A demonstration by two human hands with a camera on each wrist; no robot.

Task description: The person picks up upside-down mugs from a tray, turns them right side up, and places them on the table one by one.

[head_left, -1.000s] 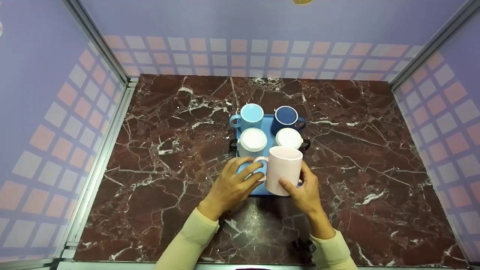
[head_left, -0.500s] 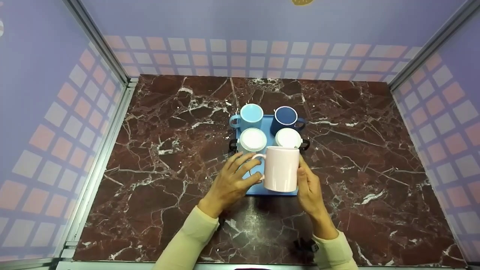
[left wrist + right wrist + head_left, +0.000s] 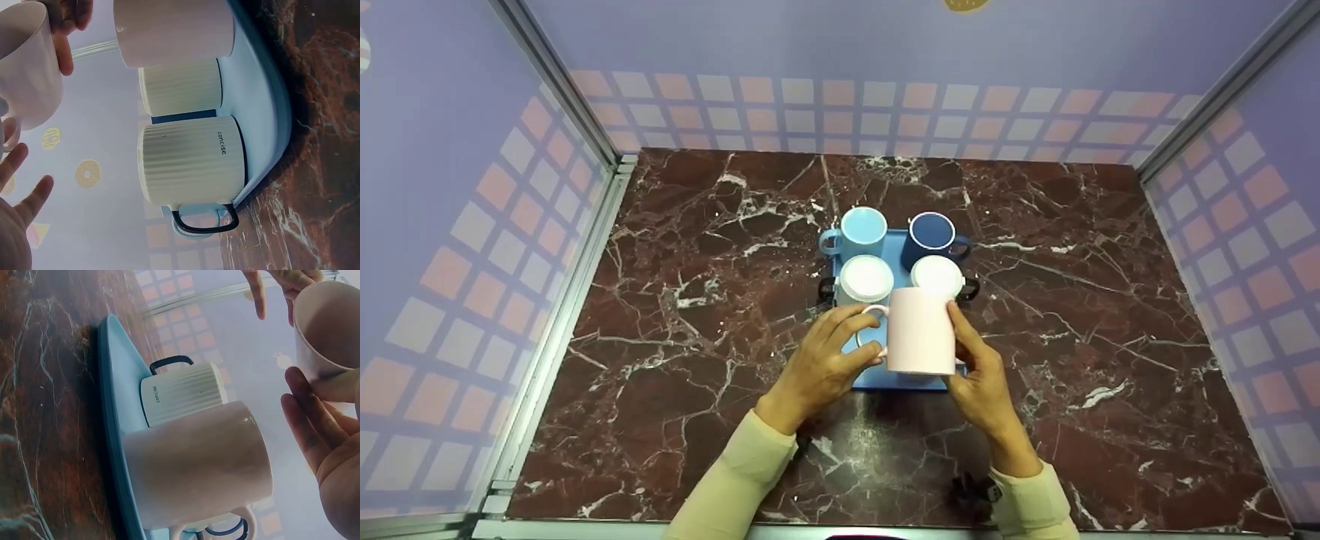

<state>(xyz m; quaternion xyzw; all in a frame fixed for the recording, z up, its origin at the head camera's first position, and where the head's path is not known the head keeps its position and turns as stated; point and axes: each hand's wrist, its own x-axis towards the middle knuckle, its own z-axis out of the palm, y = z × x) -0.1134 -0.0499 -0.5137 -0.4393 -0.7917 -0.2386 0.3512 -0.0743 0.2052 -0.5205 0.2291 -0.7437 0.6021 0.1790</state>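
Note:
A pale pink mug point(image 3: 921, 330) is held up over the front of the blue tray point(image 3: 874, 379), its side facing the head camera. My left hand point(image 3: 825, 356) holds its handle between fingertips on the left. My right hand point(image 3: 981, 375) grips the mug's right side. In the left wrist view, some left fingers point(image 3: 35, 199) stretch away from the handle. A second pink mug point(image 3: 197, 467) stands on the tray below, mostly hidden in the head view. Just behind are two white ribbed mugs point(image 3: 866, 279) with black handles.
Towards the back of the tray stand a light blue mug point(image 3: 863, 227) and a dark blue mug point(image 3: 932, 232). The tray lies on a dark red marble-patterned tabletop point(image 3: 720, 300). Purple patterned walls point(image 3: 840, 45) enclose the sides and back.
The held pink mug has tilted so its opening no longer shows in the head view. My right thumb has shifted off its front, and the hand regrips at its right side.

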